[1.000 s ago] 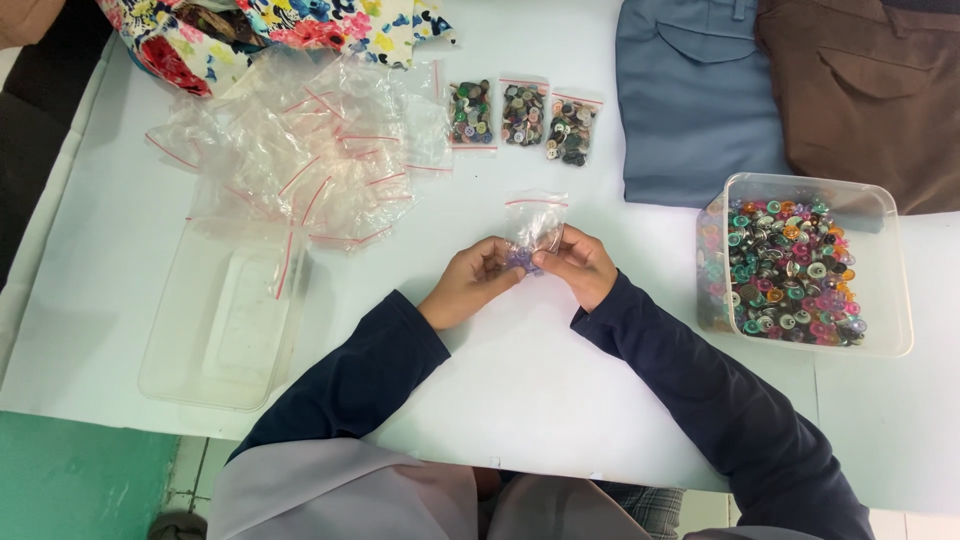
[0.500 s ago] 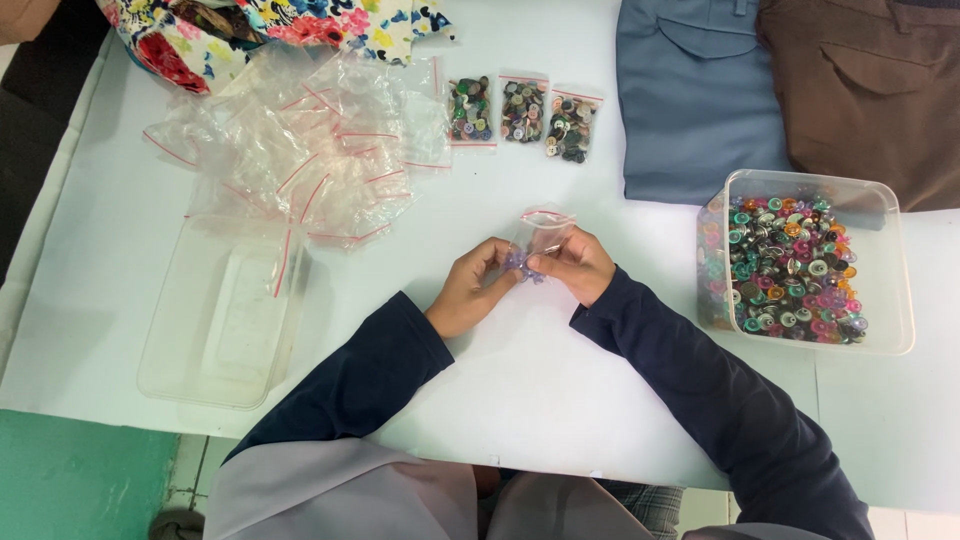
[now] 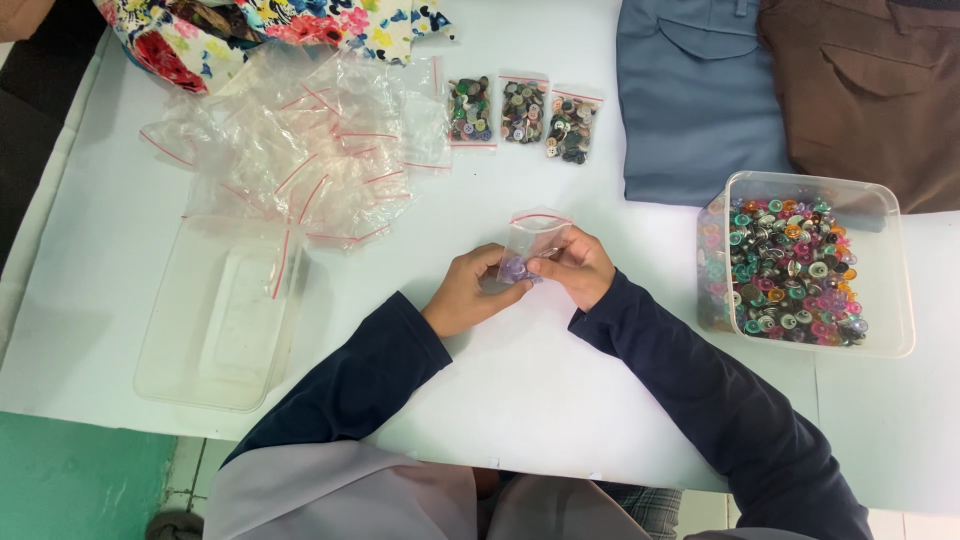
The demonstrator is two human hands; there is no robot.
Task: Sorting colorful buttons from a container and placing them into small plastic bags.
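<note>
Both hands meet over the middle of the white worktop (image 3: 520, 400). The left hand (image 3: 468, 292) and the right hand (image 3: 578, 265) are each pinched on a small clear zip bag (image 3: 532, 236) with a few purple buttons (image 3: 513, 268) at its bottom. A clear tub of mixed buttons (image 3: 805, 265) stands to the right, a heap of empty bags (image 3: 300, 150) to the left, and three filled bags (image 3: 522, 115) lie beyond.

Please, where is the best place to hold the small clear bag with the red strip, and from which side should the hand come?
Probably by its lower part, from both sides. The small clear bag stands with its red-strip mouth up and away from the person, purple buttons at the bottom. The left hand and right hand pinch it there, which likely keeps the mouth free and the thin film from folding.
</note>
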